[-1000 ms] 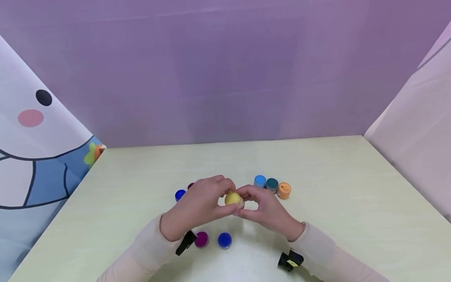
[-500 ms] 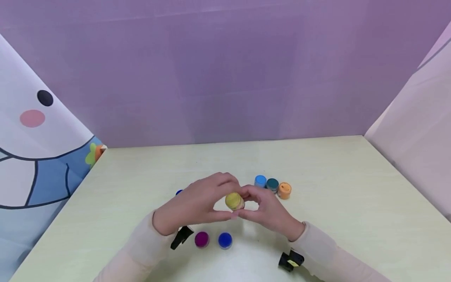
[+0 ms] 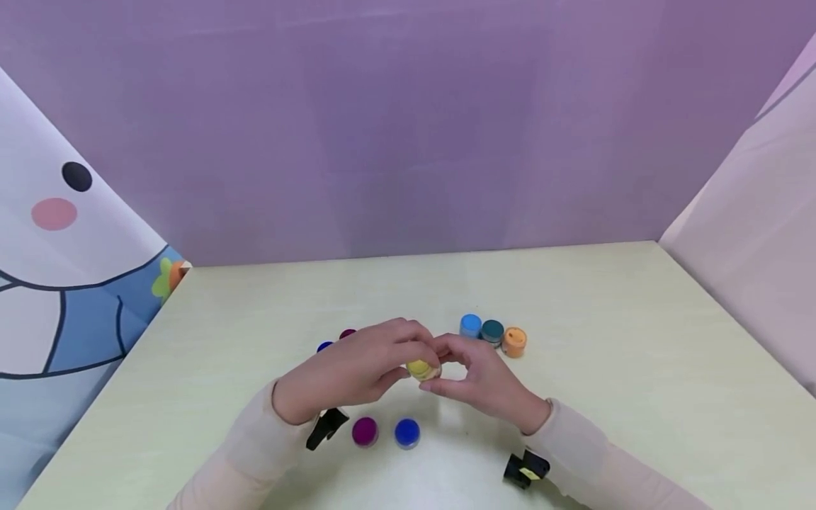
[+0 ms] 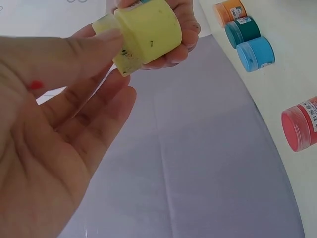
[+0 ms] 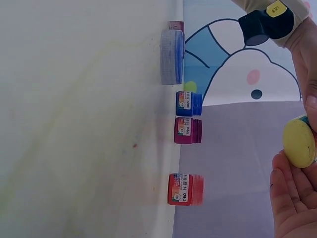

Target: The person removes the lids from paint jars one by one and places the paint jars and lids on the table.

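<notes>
The yellow paint jar (image 3: pixel 418 369) was up above the pale table (image 3: pixel 574 297), tipped on its side a bit, between the left hand (image 3: pixel 363 368) and the right hand (image 3: pixel 484 375). The right hand's thumb and fingers were clamped on one end, and the left thumb and pointing finger pinched the other. The left wrist view showed more – the left thumb lay on the see-through lid (image 4: pixel 130 62), the lower left fingers hung loose under it, and small dark marks dotted the yellow. The right wrist view showed one round yellow end, but not clearly whose fingers were below it. Both wrist views showed a red paint jar (image 5: pixel 185 189) that the head view did not. The right wrist view also showed labels on the jars. Past the right hand, a light blue paint jar (image 3: pixel 470 324), a dark green paint jar (image 3: pixel 492 332) and an orange paint jar (image 3: pixel 514 341) stood close in a row. The left hand got in the way of a dark purple paint jar (image 3: pixel 347 332) and a far blue paint jar (image 3: pixel 324 346), so only bits peeked out. Nearer the person stood a magenta paint jar (image 3: pixel 365 431) and a near blue paint jar (image 3: pixel 407 433), just beside each other – and a purple cloth (image 3: pixel 414 127) hung behind everything.
</notes>
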A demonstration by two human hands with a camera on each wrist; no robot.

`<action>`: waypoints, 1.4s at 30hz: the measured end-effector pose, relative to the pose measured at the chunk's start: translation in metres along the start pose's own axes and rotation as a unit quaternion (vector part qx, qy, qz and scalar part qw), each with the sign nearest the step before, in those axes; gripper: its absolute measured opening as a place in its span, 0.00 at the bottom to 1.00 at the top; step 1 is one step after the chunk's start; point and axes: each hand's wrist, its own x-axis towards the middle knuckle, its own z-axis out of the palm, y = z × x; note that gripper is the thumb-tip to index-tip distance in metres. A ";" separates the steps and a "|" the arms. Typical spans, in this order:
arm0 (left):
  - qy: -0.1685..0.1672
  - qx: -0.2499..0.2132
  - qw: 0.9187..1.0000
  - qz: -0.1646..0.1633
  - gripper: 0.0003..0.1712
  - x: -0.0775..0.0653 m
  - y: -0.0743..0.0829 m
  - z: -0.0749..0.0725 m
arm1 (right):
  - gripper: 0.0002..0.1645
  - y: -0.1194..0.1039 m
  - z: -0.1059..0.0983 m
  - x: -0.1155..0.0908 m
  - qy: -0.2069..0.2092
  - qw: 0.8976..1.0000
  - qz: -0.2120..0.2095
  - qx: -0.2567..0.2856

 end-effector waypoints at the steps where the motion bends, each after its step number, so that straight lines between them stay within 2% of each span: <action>1: -0.001 0.002 1.000 -0.001 0.22 0.000 0.000 0.000 | 0.19 0.000 0.000 0.000 -0.001 1.000 0.000 -0.002; 13: -0.020 0.004 0.999 -0.027 0.21 0.001 0.003 -0.001 | 0.19 0.007 0.001 -0.001 -0.009 1.000 -0.004 -0.008; 20: -0.012 0.013 0.999 -0.035 0.21 0.001 0.004 0.002 | 0.19 0.008 0.002 -0.002 -0.009 1.000 -0.009 -0.009; 29: -0.002 0.020 0.996 -0.082 0.20 0.003 0.007 0.003 | 0.19 0.007 0.000 0.000 -0.004 1.000 -0.007 -0.018; 34: 0.004 0.024 0.994 -0.103 0.20 0.004 0.009 0.004 | 0.20 0.000 -0.001 0.001 -0.001 1.000 0.011 -0.027; 42: 0.001 0.013 0.988 -0.154 0.22 0.008 0.014 0.005 | 0.18 -0.028 -0.005 0.003 0.016 0.999 0.001 -0.033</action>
